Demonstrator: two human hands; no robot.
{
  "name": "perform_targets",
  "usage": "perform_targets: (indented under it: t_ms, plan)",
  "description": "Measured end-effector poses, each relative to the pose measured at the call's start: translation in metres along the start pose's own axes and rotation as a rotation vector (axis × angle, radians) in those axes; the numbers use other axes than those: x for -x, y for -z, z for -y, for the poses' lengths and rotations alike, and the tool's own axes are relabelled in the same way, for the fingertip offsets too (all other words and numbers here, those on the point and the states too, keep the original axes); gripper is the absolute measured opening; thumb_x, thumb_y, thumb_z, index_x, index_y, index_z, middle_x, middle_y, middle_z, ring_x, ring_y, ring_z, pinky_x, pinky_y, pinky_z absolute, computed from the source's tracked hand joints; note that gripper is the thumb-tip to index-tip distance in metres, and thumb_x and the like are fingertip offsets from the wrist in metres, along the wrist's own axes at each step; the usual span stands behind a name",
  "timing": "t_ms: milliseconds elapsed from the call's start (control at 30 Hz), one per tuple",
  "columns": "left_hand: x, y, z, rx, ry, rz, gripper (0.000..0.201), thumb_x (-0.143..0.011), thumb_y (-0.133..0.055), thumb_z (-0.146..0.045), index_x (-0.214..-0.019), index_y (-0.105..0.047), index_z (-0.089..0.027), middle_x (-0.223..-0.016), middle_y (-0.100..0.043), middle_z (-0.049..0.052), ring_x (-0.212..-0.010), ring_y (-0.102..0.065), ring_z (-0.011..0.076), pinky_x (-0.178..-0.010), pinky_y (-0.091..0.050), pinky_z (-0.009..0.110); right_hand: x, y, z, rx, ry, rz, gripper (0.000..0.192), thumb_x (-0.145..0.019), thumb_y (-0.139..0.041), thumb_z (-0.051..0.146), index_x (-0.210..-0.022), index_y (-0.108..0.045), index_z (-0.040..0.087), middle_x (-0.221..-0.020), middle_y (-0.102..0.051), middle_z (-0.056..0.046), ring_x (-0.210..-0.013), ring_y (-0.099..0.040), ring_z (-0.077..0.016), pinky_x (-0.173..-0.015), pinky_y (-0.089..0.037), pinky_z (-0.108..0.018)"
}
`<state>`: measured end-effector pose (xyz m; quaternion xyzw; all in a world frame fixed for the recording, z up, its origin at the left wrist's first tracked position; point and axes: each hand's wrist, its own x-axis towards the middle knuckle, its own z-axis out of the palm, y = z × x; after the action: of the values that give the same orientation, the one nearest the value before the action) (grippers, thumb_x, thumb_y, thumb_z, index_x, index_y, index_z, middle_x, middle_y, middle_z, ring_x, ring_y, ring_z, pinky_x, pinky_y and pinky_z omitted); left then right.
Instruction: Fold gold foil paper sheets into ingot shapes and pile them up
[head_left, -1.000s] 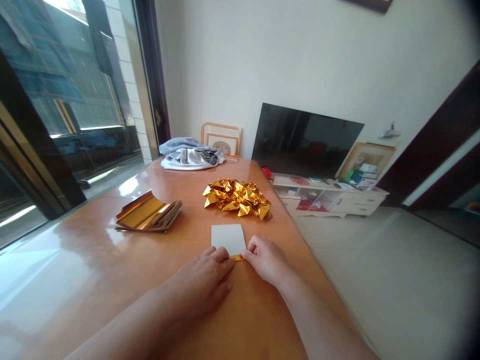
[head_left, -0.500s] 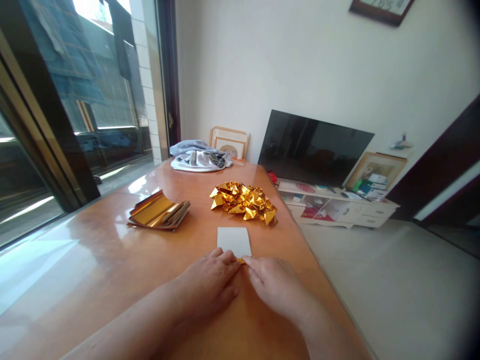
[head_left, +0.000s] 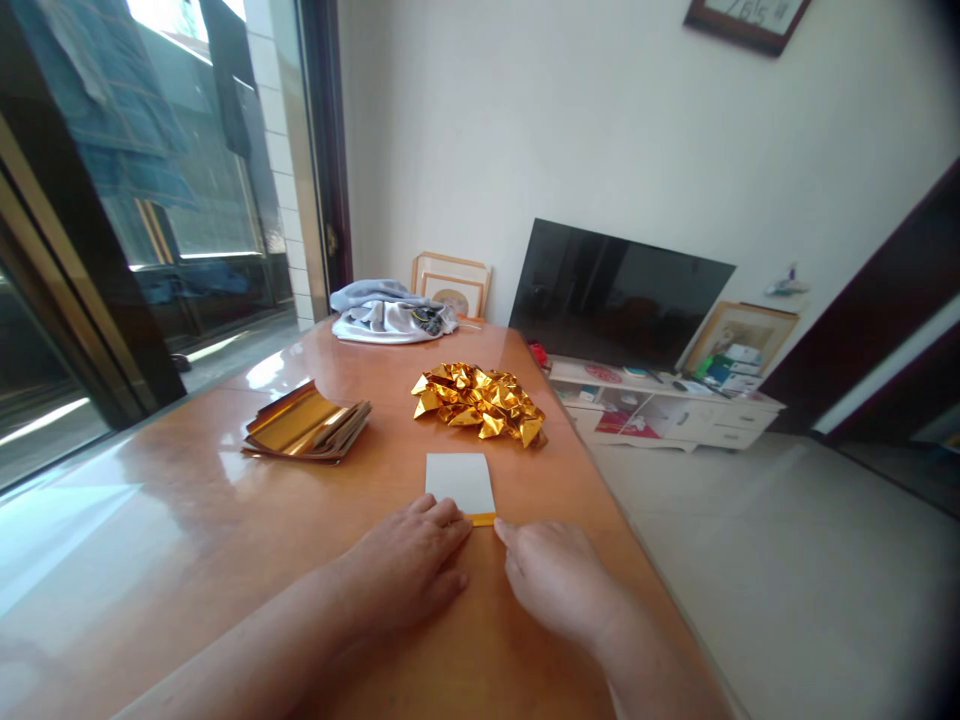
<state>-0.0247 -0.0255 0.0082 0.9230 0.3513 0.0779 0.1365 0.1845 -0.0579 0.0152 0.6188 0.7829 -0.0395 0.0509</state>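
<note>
While the pale sheet lies flat on the table before me, my left hand rests on its near edge, grasping nothing, probably against slipping. My right hand sets a fingertip by the gold strip; whether it pinches, I can't tell.

I'm watching daylight streaming through a tall, dark-framed glass window; a wide black television is looming over a low white cabinet.
</note>
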Motion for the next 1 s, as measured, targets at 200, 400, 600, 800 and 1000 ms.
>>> perform_targets:
  t_ms: [200,400,600,800,1000]
  plan:
    - [-0.005,-0.001,0.0,-0.046,-0.012,0.009,0.047,-0.09,-0.055,-0.05,-0.132,-0.059,-0.029,-0.112,-0.06,0.01,-0.102,-0.055,0.0293,-0.09,-0.048,0.042,0.0,-0.002,0.003,-0.004,0.001,-0.002,0.04,-0.093,-0.04,0.023,-0.123,-0.067,0.024,-0.093,-0.077,-0.012,-0.086,-0.072,-0.0287,-0.071,-0.047,-0.035]
    - [-0.001,0.004,0.005,-0.07,-0.004,-0.003,0.04,-0.088,-0.058,-0.052,-0.12,-0.068,-0.029,-0.111,-0.061,0.01,-0.103,-0.056,0.029,-0.089,-0.045,0.041,0.001,-0.003,0.002,-0.006,0.007,-0.012,0.038,-0.092,-0.04,0.023,-0.117,-0.069,0.023,-0.091,-0.077,-0.012,-0.085,-0.073,-0.0299,-0.069,-0.047,-0.036]
    - [0.015,0.018,0.021,-0.086,0.066,-0.028,0.025,-0.085,-0.063,-0.05,-0.101,-0.075,-0.034,-0.111,-0.062,0.007,-0.103,-0.054,0.0292,-0.089,-0.04,0.042,0.001,-0.004,0.003,0.001,0.005,-0.015,0.045,-0.09,-0.042,0.021,-0.129,-0.066,0.025,-0.092,-0.077,-0.014,-0.084,-0.073,-0.0306,-0.067,-0.045,-0.035]
    - [0.023,0.026,0.03,-0.031,0.123,-0.057,0.014,-0.083,-0.066,-0.038,-0.077,-0.075,-0.031,-0.103,-0.065,0.003,-0.1,-0.053,0.0259,-0.088,-0.036,0.038,0.001,-0.004,0.005,0.003,0.005,0.003,0.043,-0.09,-0.044,0.021,-0.126,-0.068,0.023,-0.093,-0.077,-0.014,-0.085,-0.072,-0.0292,-0.069,-0.044,-0.033]
    - [0.023,0.024,0.035,-0.026,0.106,-0.08,0.017,-0.083,-0.064,-0.03,-0.069,-0.073,-0.028,-0.093,-0.065,0.003,-0.096,-0.053,0.0242,-0.087,-0.036,0.037,-0.001,-0.006,0.003,-0.061,-0.008,-0.053,0.033,-0.094,-0.044,0.028,-0.105,-0.075,0.025,-0.091,-0.077,-0.011,-0.085,-0.071,-0.0265,-0.069,-0.041,-0.032]
